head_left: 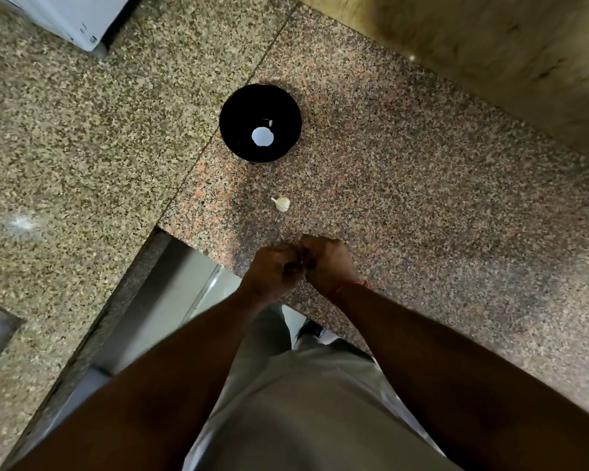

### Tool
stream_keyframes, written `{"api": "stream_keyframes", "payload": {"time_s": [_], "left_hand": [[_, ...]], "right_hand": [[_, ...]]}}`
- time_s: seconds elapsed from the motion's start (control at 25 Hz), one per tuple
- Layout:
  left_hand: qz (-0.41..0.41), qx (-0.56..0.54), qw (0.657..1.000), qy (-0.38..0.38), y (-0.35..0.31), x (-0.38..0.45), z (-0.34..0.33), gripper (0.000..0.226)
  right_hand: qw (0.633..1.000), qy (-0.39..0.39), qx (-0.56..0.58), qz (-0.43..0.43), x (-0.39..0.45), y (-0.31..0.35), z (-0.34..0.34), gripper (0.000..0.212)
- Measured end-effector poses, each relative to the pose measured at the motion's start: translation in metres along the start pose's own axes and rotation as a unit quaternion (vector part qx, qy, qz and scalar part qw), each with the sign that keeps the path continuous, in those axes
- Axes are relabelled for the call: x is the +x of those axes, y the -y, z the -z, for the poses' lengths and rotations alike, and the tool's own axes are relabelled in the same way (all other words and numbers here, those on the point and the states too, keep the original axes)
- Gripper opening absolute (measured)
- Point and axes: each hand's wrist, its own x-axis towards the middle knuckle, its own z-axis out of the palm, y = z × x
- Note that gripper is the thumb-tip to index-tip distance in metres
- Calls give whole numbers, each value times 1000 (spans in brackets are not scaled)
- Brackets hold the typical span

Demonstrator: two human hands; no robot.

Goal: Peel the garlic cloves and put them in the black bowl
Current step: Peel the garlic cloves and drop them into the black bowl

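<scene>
Nearest, above the edge of the speckled, polished granite counter (pixel 422 198), the left hand (pixel 272 266) and right hand (pixel 327 263) meet knuckle to knuckle, fingers curled tight around something small and hidden between them, so I cannot tell what they pinch. Just beyond the hands, a papery white, lumpy garlic bulb (pixel 281 203) with a short stem lies on the counter. Farther off stands the round, glossy black bowl (pixel 238 107), with one small pale peeled clove (pixel 271 123) inside it beside a bright reflection.
</scene>
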Motion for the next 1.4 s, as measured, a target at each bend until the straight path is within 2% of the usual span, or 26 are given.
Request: {"api": "stream_keyframes", "payload": {"time_s": [0.32, 0.4, 0.52, 0.68, 0.8, 1.2, 1.4], "left_hand": [[47, 20, 999, -11, -9, 3, 9, 16], [90, 9, 995, -37, -11, -1, 8, 9], [155, -41, 984, -80, -19, -4, 4, 18], [204, -108, 971, -61, -32, -10, 5, 31], [221, -143, 964, -25, -33, -12, 6, 28], [154, -77, 985, 12, -40, -14, 10, 25], [121, 4, 993, -3, -36, -10, 5, 27]], "right_hand": [[1000, -12, 11, 20, -3, -3, 7, 41], [999, -24, 31, 11, -5, -4, 4, 35], [996, -42, 72, 8, -4, -6, 4, 31], [988, 6, 143, -61, -4, -9, 13, 22], [955, 30, 265, -133, -10, -14, 14, 19], [939, 36, 279, -198, -9, -14, 17, 9], [926, 43, 312, -209, -8, -14, 14, 11]]}}
